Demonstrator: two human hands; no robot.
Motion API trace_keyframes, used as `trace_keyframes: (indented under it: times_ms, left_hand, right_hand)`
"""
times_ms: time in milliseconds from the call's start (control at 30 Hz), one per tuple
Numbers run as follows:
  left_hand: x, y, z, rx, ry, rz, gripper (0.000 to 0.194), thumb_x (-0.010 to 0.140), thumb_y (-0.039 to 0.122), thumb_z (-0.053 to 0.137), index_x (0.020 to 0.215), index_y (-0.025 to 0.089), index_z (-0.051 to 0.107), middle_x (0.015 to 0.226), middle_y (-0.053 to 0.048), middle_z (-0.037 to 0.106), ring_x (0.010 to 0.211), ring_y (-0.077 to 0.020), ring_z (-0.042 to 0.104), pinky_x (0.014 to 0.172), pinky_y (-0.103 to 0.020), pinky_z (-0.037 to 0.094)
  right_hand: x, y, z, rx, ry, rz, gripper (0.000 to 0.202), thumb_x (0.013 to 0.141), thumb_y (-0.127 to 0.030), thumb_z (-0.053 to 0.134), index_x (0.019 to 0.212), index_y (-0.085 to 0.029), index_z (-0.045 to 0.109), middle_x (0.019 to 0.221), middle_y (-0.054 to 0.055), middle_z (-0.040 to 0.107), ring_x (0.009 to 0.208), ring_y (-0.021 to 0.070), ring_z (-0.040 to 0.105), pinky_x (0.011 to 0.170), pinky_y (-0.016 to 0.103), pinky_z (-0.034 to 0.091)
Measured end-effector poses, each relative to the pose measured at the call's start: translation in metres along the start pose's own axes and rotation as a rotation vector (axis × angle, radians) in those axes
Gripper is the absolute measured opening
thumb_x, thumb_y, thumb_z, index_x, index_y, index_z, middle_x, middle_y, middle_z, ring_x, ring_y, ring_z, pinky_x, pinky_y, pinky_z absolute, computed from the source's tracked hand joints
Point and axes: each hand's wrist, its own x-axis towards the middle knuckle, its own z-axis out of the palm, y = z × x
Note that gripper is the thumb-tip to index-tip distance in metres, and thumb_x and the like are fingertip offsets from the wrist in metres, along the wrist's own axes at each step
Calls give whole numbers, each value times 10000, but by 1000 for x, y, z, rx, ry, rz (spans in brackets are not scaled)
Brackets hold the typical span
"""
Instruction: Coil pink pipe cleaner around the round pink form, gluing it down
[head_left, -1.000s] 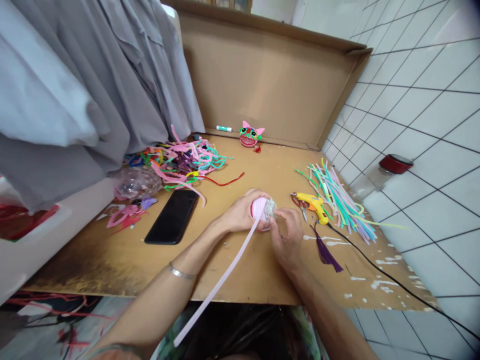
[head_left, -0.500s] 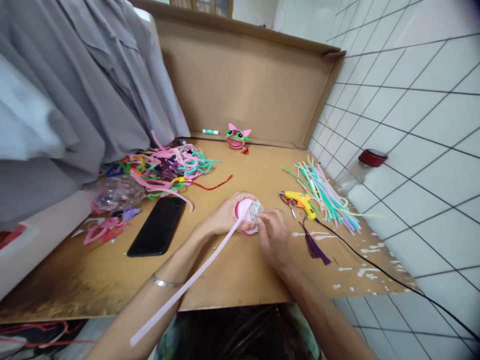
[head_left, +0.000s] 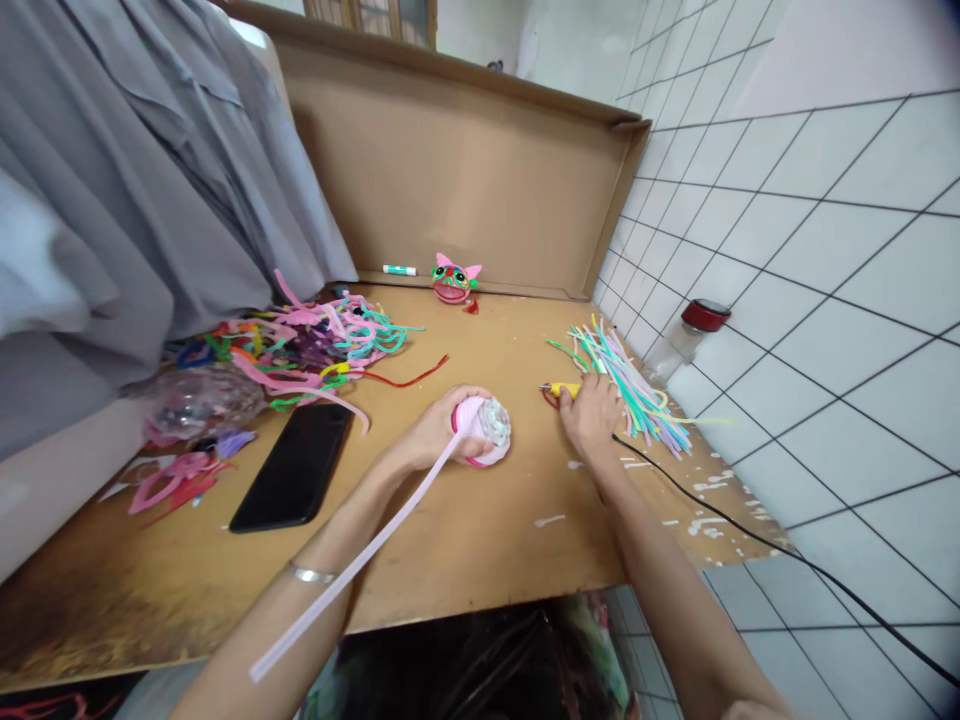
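Note:
My left hand [head_left: 441, 432] is closed around a round pink piece wound with pipe cleaner [head_left: 471, 412], its whitish, shiny end [head_left: 493, 422] facing right. One long pale pink pipe cleaner [head_left: 375, 540] trails from it across my left forearm. My right hand [head_left: 592, 415] is wrapped over the yellow hot glue gun [head_left: 564, 389], covering most of its body; the nozzle sticks out to the left. A black cord [head_left: 690, 500] runs from the gun toward the lower right.
Loose pipe cleaners [head_left: 634, 385] lie beside the tiled wall, near a red-lidded jar [head_left: 686, 335]. Tangled pipe cleaners [head_left: 322, 335] and a black phone [head_left: 292, 468] are at left. A pink-eared animal-head figure [head_left: 454, 280] and a glue stick [head_left: 400, 270] sit by the cardboard [head_left: 450, 170].
My right hand has left the pink wound piece and moved right onto the glue gun. My left hand still holds the piece. The view has shifted slightly.

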Motion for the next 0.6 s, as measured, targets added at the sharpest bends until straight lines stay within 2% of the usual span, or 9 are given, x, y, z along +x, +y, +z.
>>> trace_keyframes:
  times_ms: [100,200,400,533,600]
  left_hand:
    - [0,2,-1,-45,14,-21,719,531,310,814,1167,168,511,976,-24,628,833,-157,593,766,-267,517]
    - [-1,3,-2,-66,14,-40,719,528,318,816,1164,171,516,966,-19,637,822,-155,605,759,-264,525]
    - [1,-4,-3,-39,52,-54,736,527,333,824,1180,176,522,998,-31,657,843,-170,624,794,-280,537]
    - [1,-5,-5,-21,25,-54,730,552,358,825,1194,184,526,1026,-37,654,858,-177,629,785,-277,543]
    - [1,-5,-6,-6,32,-50,734,547,367,832,1192,186,534,1022,-38,655,867,-182,626,791,-279,542]
  right_hand:
    - [6,9,0,-180,-103,74,458,868,-417,571,1069,-8,612,1063,272,622,987,378,601,814,469,429]
    - [0,17,7,-225,-161,114,522,869,-471,563,1074,7,616,1057,283,634,969,381,629,794,457,454]
    - [0,31,20,-163,-241,192,592,859,-518,543,1098,17,632,1074,270,665,1012,359,648,796,390,467]
    - [5,35,18,-43,-276,283,503,834,-499,535,1042,-62,675,1031,224,695,973,329,660,789,371,462]
    - [5,36,16,27,-231,308,494,822,-518,528,1019,-92,682,1017,210,697,954,330,657,778,378,464]
